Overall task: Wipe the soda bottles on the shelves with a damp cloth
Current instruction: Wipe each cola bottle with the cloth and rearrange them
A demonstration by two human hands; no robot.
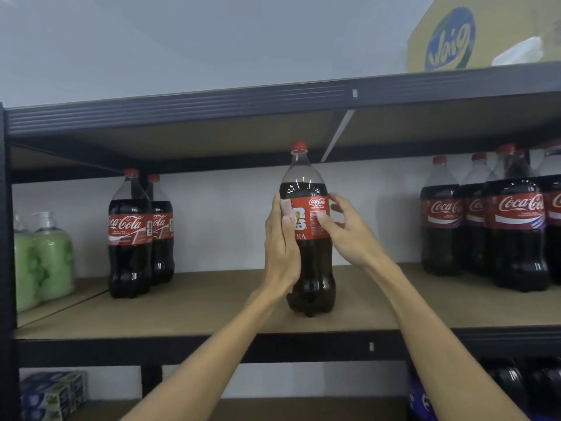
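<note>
Head view: left hand (280, 238) lies flat against the tall red-labelled plastic cola bottle (312, 268), right hand (349, 226) spread, touching its label; neither grips, so an uneven push could topple it.

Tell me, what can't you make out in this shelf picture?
Head view: whether the left hand holds a cloth against the middle bottle; its palm faces away.
Dark bottles on the lowest shelf: cut off by the bottom edge.
Yellow box on top: cut off by the right edge.
</note>
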